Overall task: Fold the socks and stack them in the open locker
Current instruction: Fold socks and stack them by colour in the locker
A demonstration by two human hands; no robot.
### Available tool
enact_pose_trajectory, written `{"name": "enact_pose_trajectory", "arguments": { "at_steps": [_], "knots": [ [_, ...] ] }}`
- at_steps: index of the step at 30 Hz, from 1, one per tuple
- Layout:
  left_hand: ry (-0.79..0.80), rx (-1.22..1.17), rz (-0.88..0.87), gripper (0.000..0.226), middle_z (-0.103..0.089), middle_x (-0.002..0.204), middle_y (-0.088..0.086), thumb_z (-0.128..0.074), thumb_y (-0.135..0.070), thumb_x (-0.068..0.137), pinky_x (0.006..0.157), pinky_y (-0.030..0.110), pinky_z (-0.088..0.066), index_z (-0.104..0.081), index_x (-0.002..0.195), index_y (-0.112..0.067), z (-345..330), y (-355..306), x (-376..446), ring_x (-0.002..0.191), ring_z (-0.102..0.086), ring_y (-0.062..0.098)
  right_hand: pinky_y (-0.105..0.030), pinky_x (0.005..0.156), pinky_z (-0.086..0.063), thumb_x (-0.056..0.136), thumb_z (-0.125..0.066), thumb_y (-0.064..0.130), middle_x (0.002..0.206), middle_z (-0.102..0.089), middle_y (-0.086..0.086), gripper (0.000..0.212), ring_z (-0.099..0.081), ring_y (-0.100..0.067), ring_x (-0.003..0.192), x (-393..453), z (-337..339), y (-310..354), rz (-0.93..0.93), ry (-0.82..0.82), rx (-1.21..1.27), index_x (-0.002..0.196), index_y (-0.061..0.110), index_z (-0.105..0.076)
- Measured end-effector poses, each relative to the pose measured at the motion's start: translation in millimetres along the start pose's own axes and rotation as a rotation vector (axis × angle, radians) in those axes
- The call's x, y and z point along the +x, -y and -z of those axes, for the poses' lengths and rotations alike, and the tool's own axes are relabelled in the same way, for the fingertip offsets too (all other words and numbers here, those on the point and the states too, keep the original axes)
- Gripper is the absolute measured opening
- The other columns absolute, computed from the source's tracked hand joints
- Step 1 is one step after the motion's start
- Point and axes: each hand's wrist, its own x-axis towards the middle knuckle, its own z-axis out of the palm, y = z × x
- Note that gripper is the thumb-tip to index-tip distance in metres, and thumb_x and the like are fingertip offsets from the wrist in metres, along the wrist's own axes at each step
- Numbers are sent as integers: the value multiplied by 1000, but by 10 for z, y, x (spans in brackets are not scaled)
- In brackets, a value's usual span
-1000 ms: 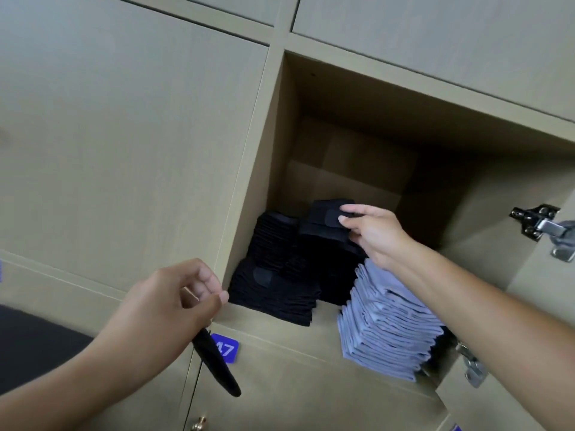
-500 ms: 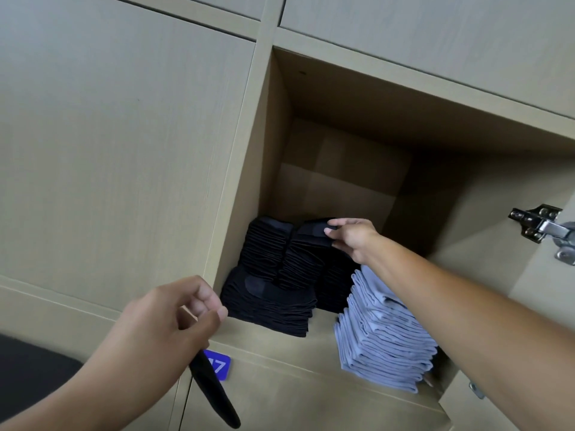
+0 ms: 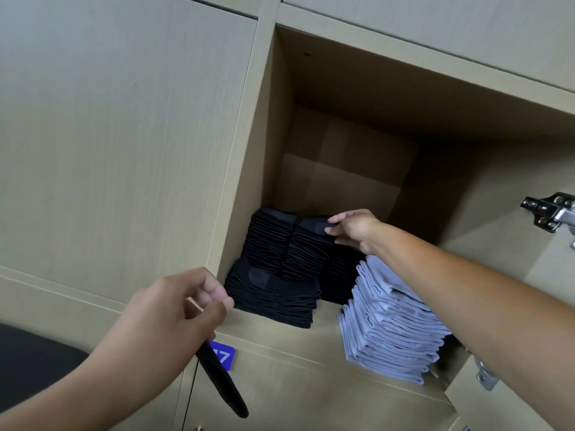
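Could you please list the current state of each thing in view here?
Locker: open.
Black sock stacks: folded, inside.
Grey sock stack: folded, at front edge.
Right hand: pinching top black sock.
Left hand: holding dangling black sock.

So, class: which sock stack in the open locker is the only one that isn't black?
The light blue-grey stack, at the front right of the shelf, under the right forearm; the other stacks are black.

Soft even daylight falling across the pale locker doors (image 3: 124, 135), open locker (image 3: 351, 169) interior sinking into brown shadow, wide-angle bending straight edges, black sock stacks (image 3: 280, 259) losing detail, slight softness overall
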Motion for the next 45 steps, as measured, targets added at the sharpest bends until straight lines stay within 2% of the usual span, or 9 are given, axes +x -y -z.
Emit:
{"name": "enact_pose_trajectory", "arguments": {
  "at_steps": [6, 11, 19, 24, 27, 33, 37, 41, 45],
  "knots": [
    [-6, 6, 9, 17, -66, 73, -6, -69, -21, 90, 60, 30, -46, -68, 79, -33, -8, -15, -13, 62, -71, 11, -28, 87, -58, 78, -86, 7, 93, -70, -6, 21, -66, -17, 85, 60, -47, -36, 123, -2, -406, 94, 10, -73],
    [-18, -8, 26, 14, -68, 71, -6, -73, -18, 88, 59, 29, -45, -69, 78, -27, 5, 0, 9, 61, -71, 13, -20, 84, -42, 81, -85, 15, 99, -66, 0, 25, -59, -13, 96, -43, -53, 33, 168, -5, -554, 104, 10, -74],
    [-17, -160, 0, 40, -70, 82, -8, -85, -5, 76, 68, 31, -52, -68, 85, -39, 63, -20, 18, 64, -66, 13, -14, 68, -42, 87, -78, 18, 93, -72, 5, 6, -64, -9, 88, -614, -252, 34, 382, -169, -111, 92, 21, -76],
    [-96, -144, -52, 38, -66, 89, -9, -86, -1, 74, 65, 6, -45, -70, 90, -31, 77, -23, 31, 78, -63, 10, -21, 71, -49, 91, -72, 12, 83, -72, 4, 9, -65, -7, 76, -1303, -513, -208, 455, 108, -44, 93, 20, -75],
    [-139, -216, -15, 39, -58, 95, -9, -87, -3, 73, 66, 10, -47, -70, 94, -32, 85, -44, 30, 83, -59, 12, -20, 70, -53, 97, -65, 17, 97, -76, -1, 12, -68, -8, 81, -1696, -633, -303, 342, 289, -18, 105, 17, -73],
    [-162, -339, 51, 51, -54, 116, -11, -90, -8, 72, 56, 11, -48, -68, 107, -39, 102, -41, 25, 100, -61, 7, -39, 105, -51, 99, -65, 29, 112, -76, -5, 35, -72, -20, 108, -2102, -734, -392, 90, 661, 266, 129, 13, -62],
    [-170, -400, 77, 54, -53, 125, -13, -86, -9, 77, 59, 14, -53, -64, 116, -39, 79, -17, 23, 109, -62, 7, -49, 104, -52, 95, -70, 14, 113, -76, -10, 35, -72, -27, 108, -2104, -731, -401, 127, 611, 309, 129, 13, -61],
    [-187, -446, 131, 50, -58, 126, -5, -85, -16, 79, 88, 41, -59, -62, 120, -33, 68, 17, 32, 104, -70, 20, -51, 104, -52, 94, -70, 10, 110, -76, -10, 31, -72, -27, 107, -2060, -721, -440, 160, 531, 340, 124, 12, -63],
    [-143, -427, 184, 42, -64, 116, 1, -83, -22, 82, 84, 40, -61, -62, 117, -31, 56, 81, 49, 85, -76, 18, -46, 101, -54, 93, -71, 9, 107, -77, -7, 32, -74, -23, 103, -1988, -679, -464, 179, 428, 340, 123, 13, -62]
  ]
}}
